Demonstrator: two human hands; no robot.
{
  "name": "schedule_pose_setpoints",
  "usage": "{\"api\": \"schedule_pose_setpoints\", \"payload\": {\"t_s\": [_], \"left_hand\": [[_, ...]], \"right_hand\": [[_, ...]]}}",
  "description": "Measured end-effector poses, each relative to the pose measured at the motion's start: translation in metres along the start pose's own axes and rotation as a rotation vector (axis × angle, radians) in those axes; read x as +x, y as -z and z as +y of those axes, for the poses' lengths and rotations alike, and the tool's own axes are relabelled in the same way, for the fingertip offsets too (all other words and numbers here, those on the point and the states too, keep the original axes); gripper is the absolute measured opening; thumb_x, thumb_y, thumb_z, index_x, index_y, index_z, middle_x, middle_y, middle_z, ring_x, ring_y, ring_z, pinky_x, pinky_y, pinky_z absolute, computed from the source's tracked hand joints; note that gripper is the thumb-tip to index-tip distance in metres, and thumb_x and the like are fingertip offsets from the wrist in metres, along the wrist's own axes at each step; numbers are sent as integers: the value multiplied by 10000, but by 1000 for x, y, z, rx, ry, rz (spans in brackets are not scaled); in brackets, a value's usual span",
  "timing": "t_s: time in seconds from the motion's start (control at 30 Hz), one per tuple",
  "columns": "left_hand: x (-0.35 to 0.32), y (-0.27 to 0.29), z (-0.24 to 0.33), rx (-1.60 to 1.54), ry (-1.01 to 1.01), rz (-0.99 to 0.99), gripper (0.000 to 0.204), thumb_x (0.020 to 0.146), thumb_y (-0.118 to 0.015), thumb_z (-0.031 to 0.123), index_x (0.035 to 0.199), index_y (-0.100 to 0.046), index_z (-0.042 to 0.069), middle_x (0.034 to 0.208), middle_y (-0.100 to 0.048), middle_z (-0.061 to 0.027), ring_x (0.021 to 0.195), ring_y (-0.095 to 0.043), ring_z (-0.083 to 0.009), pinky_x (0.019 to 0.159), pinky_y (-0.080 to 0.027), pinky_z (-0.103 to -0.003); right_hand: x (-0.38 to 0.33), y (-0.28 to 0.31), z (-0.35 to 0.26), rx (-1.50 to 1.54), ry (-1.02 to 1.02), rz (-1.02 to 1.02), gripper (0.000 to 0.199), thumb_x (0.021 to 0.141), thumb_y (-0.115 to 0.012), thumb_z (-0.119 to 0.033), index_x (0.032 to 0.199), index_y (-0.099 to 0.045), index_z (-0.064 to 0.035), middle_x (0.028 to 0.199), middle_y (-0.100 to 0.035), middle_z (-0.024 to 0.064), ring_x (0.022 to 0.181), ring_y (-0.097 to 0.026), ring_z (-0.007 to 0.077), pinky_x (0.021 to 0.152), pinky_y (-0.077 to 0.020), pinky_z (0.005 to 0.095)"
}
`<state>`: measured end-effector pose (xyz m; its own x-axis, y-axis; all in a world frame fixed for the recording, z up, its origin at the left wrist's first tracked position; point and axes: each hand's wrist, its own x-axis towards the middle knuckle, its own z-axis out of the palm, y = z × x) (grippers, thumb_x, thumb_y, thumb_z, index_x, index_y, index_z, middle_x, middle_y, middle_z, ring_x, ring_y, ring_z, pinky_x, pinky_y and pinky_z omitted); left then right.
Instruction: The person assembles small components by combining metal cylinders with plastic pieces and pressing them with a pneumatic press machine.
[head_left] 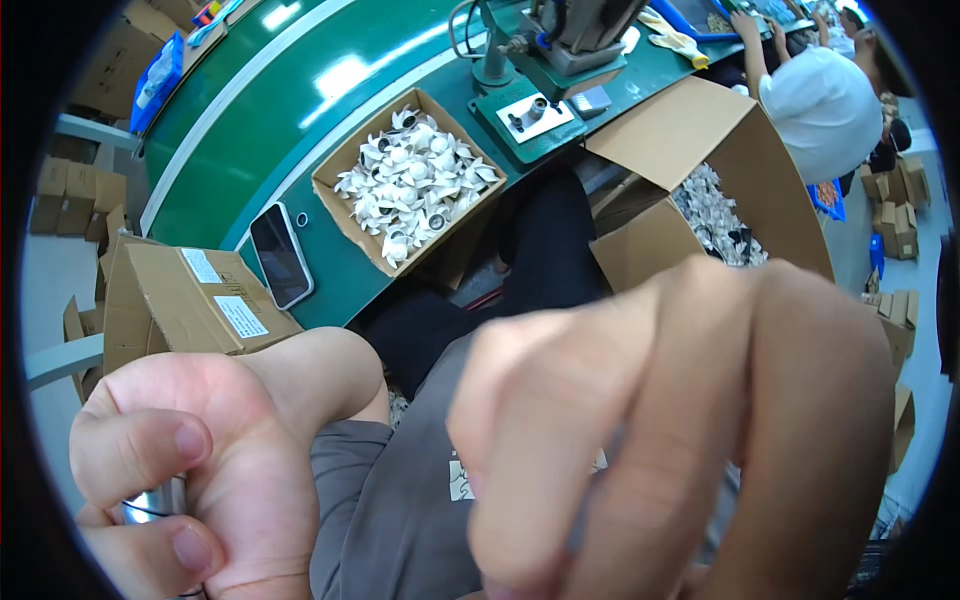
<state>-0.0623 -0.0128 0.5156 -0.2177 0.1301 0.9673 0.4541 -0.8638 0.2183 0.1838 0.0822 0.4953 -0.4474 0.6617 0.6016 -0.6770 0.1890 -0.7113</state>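
Note:
My left hand (235, 450) is raised palm up at the lower left, its fingers curled round a small shiny silver cylinder (155, 503). Most of that cylinder is hidden by the fingers. Very near the camera, at the lower right, my right hand (680, 400) shows its back and bent fingers, somewhat blurred. Whatever it grips, if anything, is out of sight behind the fingers. Beyond both hands, a shallow cardboard box (345, 232) on the green bench holds many white, petal-shaped plastic parts (415, 180), some with dark round centres.
A phone (281, 256) and a small ring (302, 220) lie beside the box on the bench (240, 120). A green bench press (530, 125) stands behind. An open carton (690, 130) with similar parts is at right, a closed carton (190, 300) at left. Another person (820, 110) sits far right.

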Motion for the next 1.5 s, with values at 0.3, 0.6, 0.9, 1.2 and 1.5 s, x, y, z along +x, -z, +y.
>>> {"api": "schedule_pose_setpoints", "payload": {"t_s": [0.3, 0.6, 0.9, 1.2, 1.5], "left_hand": [[6, -10, -5, 96, -77, -1, 238, 844, -504, 427, 661, -513, 274, 508, -348, 82, 386, -287, -69, 394, -247, -189], [7, 2, 0, 181, -128, 3, 260, 850, -470, 387, 628, -469, 252, 484, -324, 70, 365, -287, -79, 376, -250, -191], [0, -14, 5, 267, -151, 15, 287, 855, -437, 348, 594, -425, 229, 459, -300, 58, 343, -286, -90, 357, -254, -193], [-9, -32, 5, 129, -48, 91, 308, 891, -445, 383, 627, -405, 231, 511, -321, 48, 357, -252, -90, 330, -231, -203], [-33, -32, 5, -60, 121, 125, 222, 958, -462, 398, 820, -522, 236, 694, -441, 48, 495, -339, -84, 361, -260, -226]], "right_hand": [[25, -24, 49, 112, -17, 193, 285, 933, -622, -288, 1078, -627, -43, 857, -665, 49, 711, -589, 201, 576, -482, 354], [11, 23, 33, 211, -56, 403, 289, 961, -581, -277, 1028, -648, -4, 806, -680, 80, 632, -608, 224, 530, -499, 381], [8, 28, 55, 307, -151, 456, 280, 984, -537, -253, 1031, -635, 5, 804, -671, 90, 658, -595, 233, 577, -481, 387], [-25, 101, 51, 158, -163, 88, 251, 1006, -402, -161, 1129, -559, -7, 842, -598, 82, 850, -525, 205, 776, -408, 348], [-46, 85, 65, -570, -44, -87, 168, 866, -653, 2, 1033, -663, 18, 805, -653, 108, 722, -637, 168, 658, -493, 265]]}}
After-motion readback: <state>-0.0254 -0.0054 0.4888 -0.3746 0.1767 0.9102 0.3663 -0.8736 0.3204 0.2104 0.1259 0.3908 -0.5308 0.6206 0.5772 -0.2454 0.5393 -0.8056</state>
